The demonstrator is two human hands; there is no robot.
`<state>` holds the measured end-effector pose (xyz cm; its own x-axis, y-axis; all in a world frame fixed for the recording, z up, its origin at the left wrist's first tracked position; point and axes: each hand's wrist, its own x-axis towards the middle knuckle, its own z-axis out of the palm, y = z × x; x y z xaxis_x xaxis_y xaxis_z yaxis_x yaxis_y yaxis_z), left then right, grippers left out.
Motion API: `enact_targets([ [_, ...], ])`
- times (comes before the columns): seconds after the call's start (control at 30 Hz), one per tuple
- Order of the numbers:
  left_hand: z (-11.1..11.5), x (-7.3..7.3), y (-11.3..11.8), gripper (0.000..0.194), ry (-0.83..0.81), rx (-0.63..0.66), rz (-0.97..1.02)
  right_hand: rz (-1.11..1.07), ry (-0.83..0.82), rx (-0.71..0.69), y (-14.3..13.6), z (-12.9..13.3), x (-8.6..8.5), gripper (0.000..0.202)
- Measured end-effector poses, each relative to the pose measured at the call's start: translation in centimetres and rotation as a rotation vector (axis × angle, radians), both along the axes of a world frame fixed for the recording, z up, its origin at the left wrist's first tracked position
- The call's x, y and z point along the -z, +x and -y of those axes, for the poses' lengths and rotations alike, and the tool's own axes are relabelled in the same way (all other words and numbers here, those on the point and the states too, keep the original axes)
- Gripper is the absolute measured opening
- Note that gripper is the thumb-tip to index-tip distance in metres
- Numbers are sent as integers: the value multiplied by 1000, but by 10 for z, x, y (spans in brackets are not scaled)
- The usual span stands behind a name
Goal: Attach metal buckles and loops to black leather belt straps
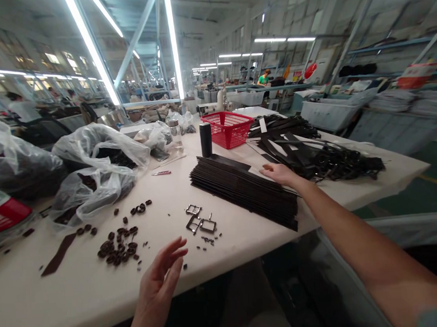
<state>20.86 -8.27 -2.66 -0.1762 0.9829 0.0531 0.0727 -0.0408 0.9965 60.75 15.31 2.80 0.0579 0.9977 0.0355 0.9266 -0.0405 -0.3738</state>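
My left hand (pixel 160 276) hovers over the table's front edge, fingers stretched and apart, holding nothing. Just beyond it lie several dark metal buckles (pixel 208 225) and some tiny dark fittings (pixel 208 240). Farther right, a neat row of long dark straps (pixel 242 191) lies across the table. My right hand (pixel 279 174) is at the far side of that row, its fingers loosely bent with no held thing visible. Small dark brown loops (pixel 118 249) are heaped to the left of my left hand. Beside them is a short brown strip (pixel 59 255).
A red plastic basket (pixel 229 129) and a black cylinder (pixel 205 140) stand behind the straps. Tangled dark straps (pixel 335 160) cover the right side. Clear plastic bags (pixel 101 155), a glass jar (pixel 175 134) and small pink-handled snips (pixel 162 173) are at the left.
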Motion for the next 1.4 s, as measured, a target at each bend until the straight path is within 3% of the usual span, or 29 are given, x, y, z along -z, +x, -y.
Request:
enact_targets([
  [0.2, 14, 10, 0, 42, -35, 0, -64, 77, -78, -95, -16, -32, 11, 30],
  [0.4, 18, 22, -3, 36, -15, 32, -173, 121, -23, -150, -26, -29, 11, 37],
  [0.57, 13, 26, -11, 31, 55, 110, -339, 130, -62, -225, -30, -24, 7, 32],
  [0.97, 11, 26, -10, 28, 180, 140, -489, 54, -198, -221, -31, -39, -3, 26],
  [1.4, 10, 33, -7, 24, 269, 149, -588, 103, -126, -162, -79, -49, -2, 32],
])
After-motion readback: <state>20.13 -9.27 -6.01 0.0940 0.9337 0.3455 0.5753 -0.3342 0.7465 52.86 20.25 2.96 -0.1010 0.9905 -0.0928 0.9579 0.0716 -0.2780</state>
